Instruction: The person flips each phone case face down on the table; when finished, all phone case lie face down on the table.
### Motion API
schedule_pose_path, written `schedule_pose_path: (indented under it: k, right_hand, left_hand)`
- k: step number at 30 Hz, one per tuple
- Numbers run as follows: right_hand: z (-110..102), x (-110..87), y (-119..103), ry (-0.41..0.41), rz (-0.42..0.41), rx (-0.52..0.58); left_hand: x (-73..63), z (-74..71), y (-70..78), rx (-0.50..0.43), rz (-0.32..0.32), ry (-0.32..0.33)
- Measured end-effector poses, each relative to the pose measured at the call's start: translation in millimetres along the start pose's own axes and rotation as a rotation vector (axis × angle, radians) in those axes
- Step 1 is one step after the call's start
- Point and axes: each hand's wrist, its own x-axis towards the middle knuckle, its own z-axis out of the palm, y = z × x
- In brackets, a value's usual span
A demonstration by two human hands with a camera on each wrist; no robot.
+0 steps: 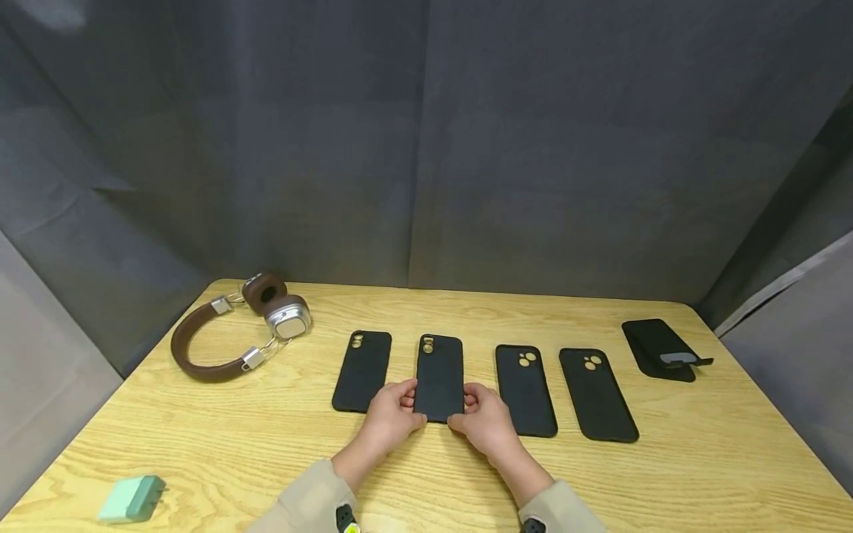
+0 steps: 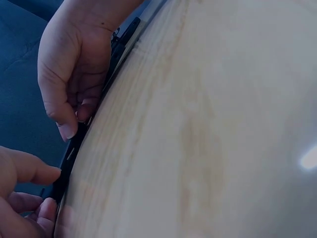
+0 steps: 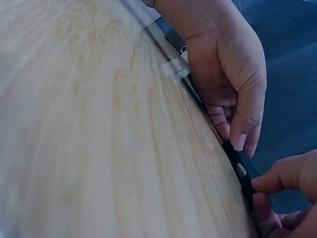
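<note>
A black phone case (image 1: 440,374) lies back up on the wooden table, between the two hands. My left hand (image 1: 393,417) grips its lower left corner, thumb at the bottom edge and fingers along the side. On the lower right corner, my right hand (image 1: 486,420) holds it the same way. Both wrist views show the case (image 2: 72,153) nearly edge-on, with thumbs and fingers pinching its ends; a cutout shows in its edge in the right wrist view. Another black case (image 1: 363,370) lies just left of the left hand, and a third case (image 1: 526,392) is beside the right hand.
One more black case (image 1: 598,396) lies farther right. Behind it is a black folded item (image 1: 660,348) with a raised flap. Brown headphones (image 1: 206,370) rest at the back left, a green plug adapter (image 1: 132,500) at the front left. A grey curtain (image 1: 426,148) hangs behind the table.
</note>
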Motion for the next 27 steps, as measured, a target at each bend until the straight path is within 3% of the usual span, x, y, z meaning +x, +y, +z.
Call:
schedule_pose_path:
  k: [14,21,27]
  right_hand:
    - [-0.1,0.5,-0.5,0.006,-0.007,-0.025]
    - [-3.1,-1.5,-3.7,0.001,0.028,0.016]
    - [-11.6,-6.1,-8.6,0.0,0.037,0.104]
  left_hand:
    - [1.0,1.3,3.9,0.084,0.0,-0.003]
    - [-1.0,1.5,9.2,0.112,-0.014,0.007]
    - [-3.3,-0.7,16.8,0.068,0.054,0.029]
